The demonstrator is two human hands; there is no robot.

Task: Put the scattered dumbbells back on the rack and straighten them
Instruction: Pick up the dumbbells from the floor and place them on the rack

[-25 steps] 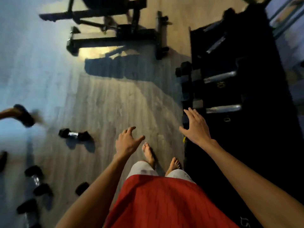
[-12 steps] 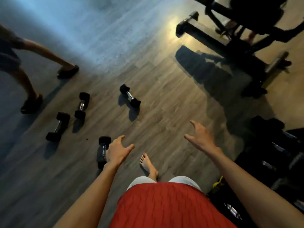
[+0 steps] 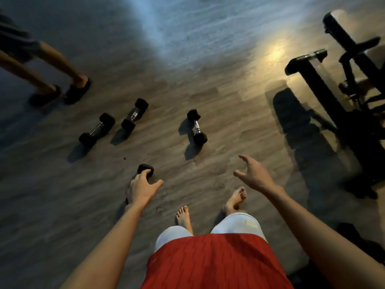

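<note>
Several black hex dumbbells with chrome handles lie scattered on the wooden floor. One dumbbell [image 3: 196, 127] lies ahead at the centre. Two more lie to the left, a dumbbell [image 3: 134, 115] and a farther-left dumbbell [image 3: 96, 130]. The nearest dumbbell [image 3: 145, 170] is mostly hidden behind my left hand [image 3: 141, 189], which hangs over it with fingers spread and holds nothing. My right hand [image 3: 253, 174] is raised to the right with relaxed, slightly curved fingers, empty. The rack is out of view.
Another person's legs in dark sandals [image 3: 77, 91] stand at the upper left near the dumbbells. A black weight bench frame [image 3: 325, 94] stands at the right with a long shadow. My bare feet [image 3: 235, 198] are on the floor below my hands.
The view has swung left, away from the rack, towards the scattered dumbbells. My left hand has come over the nearest dumbbell. Both hands stay empty.
</note>
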